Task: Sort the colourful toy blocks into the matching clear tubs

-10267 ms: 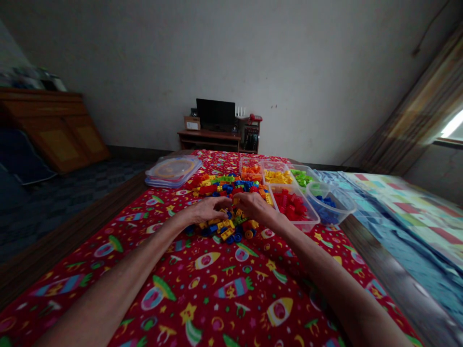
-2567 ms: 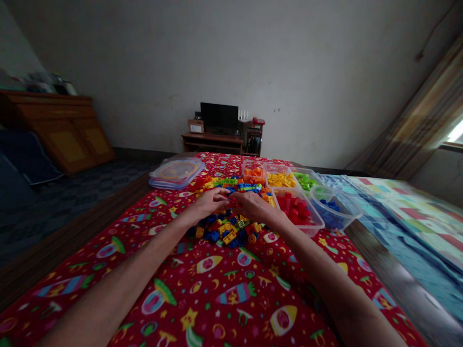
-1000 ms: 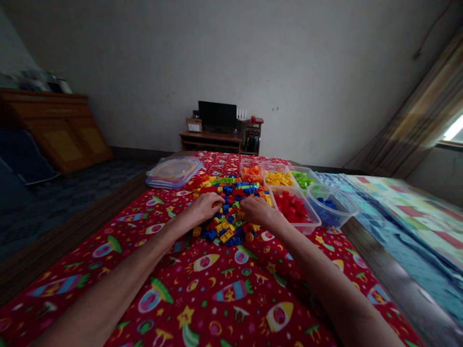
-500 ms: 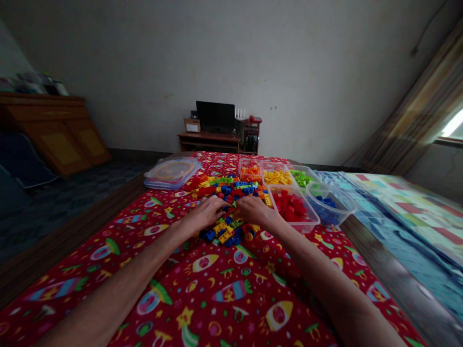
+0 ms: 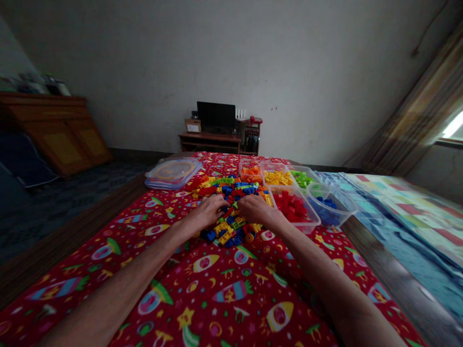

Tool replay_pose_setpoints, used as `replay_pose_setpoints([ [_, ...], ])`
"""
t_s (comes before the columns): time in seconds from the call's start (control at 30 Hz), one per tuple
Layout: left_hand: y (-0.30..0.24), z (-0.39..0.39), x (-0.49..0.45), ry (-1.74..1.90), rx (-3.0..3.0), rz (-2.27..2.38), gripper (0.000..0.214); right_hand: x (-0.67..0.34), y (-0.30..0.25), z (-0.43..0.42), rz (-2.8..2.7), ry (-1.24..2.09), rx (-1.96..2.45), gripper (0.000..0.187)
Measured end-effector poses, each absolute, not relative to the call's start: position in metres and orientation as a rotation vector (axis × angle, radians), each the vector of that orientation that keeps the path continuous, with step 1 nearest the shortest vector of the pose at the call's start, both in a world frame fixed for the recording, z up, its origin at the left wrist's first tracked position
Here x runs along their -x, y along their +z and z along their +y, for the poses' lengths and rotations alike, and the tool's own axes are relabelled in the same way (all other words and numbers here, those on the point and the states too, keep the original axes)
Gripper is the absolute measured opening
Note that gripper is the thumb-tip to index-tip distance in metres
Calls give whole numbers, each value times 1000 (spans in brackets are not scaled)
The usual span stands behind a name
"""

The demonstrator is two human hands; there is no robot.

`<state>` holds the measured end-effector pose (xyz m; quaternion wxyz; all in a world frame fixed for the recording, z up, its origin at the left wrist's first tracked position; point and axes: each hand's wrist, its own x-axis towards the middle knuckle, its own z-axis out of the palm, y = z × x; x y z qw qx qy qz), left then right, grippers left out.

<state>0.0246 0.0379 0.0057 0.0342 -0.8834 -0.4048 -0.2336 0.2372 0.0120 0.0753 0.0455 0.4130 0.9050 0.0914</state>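
A mixed heap of toy building bricks (image 5: 226, 233) in red, yellow, blue, green and orange lies on the red patterned cloth (image 5: 173, 270). Into its left side reaches my left hand (image 5: 211, 209), fingers curled down among the bricks. My right hand (image 5: 253, 207) is bent over the heap's right side, close to the left one, with its fingertips mostly hidden. Both hands look closed, but whatever is between the fingers is too small to make out. Right beside my right hand stands a clear box of red bricks (image 5: 291, 207).
Behind the red box stand clear boxes of orange bricks (image 5: 251, 171), yellow bricks (image 5: 277, 178) and green bricks (image 5: 302, 179). A round tub (image 5: 343, 212) with blue bricks is at the right. Stacked plastic lids (image 5: 171, 172) lie at the left. A bed (image 5: 408, 217) adjoins the right side.
Both hands stay at the heap, with only slight finger movement. My right hand's fingers have shifted a little. The boxes and lids have not moved.
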Motion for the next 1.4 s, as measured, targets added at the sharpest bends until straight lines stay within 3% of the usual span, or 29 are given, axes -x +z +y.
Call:
replay_pose_setpoints([
  [0.2,14,35,-26,-703,2745,-1201,24,-239,79,10,2818,258,-1296,31],
  [0.4,25,29,-31,-660,2786,-1303,8,-243,83,10,2843,233,-1315,27],
  [0.73,57,18,-33,-615,2809,-1382,12,-247,85,15,2876,182,-1309,25],
  [0.93,87,-6,-41,-63,2841,-1572,24,-245,90,11,2862,227,-1352,28],
  [1.03,86,-14,-49,45,2804,-1593,27,-245,92,7,2880,215,-1341,27],
  [1.2,79,-8,-48,-140,2831,-1512,20,-244,97,4,2912,192,-1392,25],
  [1.4,69,13,-36,-817,2895,-1710,31,-238,110,-3,2957,116,-1324,25],
])
